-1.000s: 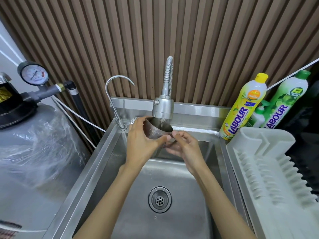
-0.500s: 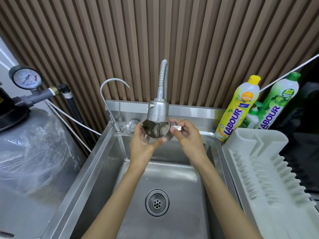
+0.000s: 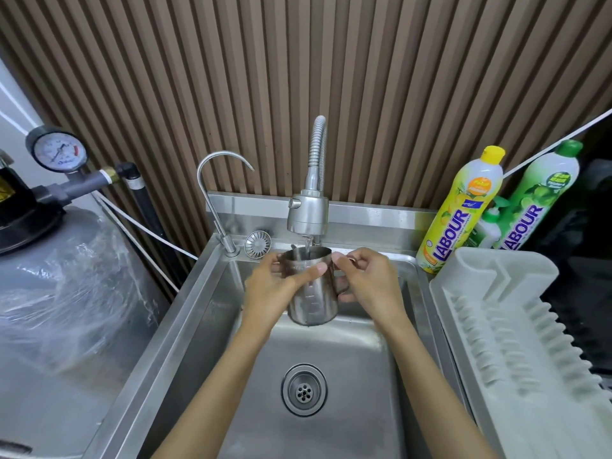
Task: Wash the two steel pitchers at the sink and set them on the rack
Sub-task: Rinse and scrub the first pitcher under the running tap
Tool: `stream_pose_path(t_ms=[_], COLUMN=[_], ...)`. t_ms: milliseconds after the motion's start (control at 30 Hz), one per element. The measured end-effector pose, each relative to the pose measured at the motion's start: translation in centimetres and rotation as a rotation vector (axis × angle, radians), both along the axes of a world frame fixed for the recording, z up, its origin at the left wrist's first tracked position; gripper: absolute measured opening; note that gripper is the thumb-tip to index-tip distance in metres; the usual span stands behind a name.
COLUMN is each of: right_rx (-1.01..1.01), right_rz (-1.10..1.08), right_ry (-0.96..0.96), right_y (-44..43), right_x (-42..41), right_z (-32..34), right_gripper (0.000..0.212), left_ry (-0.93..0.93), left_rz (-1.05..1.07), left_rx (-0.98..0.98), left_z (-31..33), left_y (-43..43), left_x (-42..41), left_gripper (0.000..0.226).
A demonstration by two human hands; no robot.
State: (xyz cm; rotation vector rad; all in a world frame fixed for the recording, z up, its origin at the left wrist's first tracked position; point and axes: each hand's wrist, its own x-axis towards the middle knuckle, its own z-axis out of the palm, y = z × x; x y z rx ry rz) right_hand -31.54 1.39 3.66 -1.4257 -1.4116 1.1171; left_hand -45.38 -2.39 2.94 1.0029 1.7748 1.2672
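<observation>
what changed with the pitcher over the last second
The pitcher went from tipped on its side to upright under the faucet, water running into its mouth. The right hand moved from beneath it to the handle; the left hand kept its grip on the body. Rack and bottles unchanged.

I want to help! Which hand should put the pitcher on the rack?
Probably the right hand: it grips the pitcher by its handle and is nearer the rack on the right. The left hand holds the far side.

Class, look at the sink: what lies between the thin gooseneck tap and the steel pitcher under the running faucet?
In the head view, a round strainer rests on the sink ledge between the gooseneck tap and the pitcher.
</observation>
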Motion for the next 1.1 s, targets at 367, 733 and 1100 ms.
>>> stream_pose_path(t_ms=[367,733,1100], right_rx=[-0.031,-0.166,0.159], right_rz=[0.112,0.093,-0.077], right_ry=[0.616,0.409,-0.324], right_y=[0.0,-1.1,-0.7], right_x=[-1.3,-1.2,-0.2], right_z=[-1.9,-1.0,1.1], right_gripper=[0.022,0.023,0.023], left_ry=[-0.030,0.380,-0.200], left_rz=[0.038,0.125,-0.166], left_rx=[0.326,0.286,0.108], left_z=[-0.4,1.2,-0.6], left_y=[0.8,-0.6,0.8], left_x=[0.8,0.6,-0.3], left_gripper=[0.072,0.059,0.040])
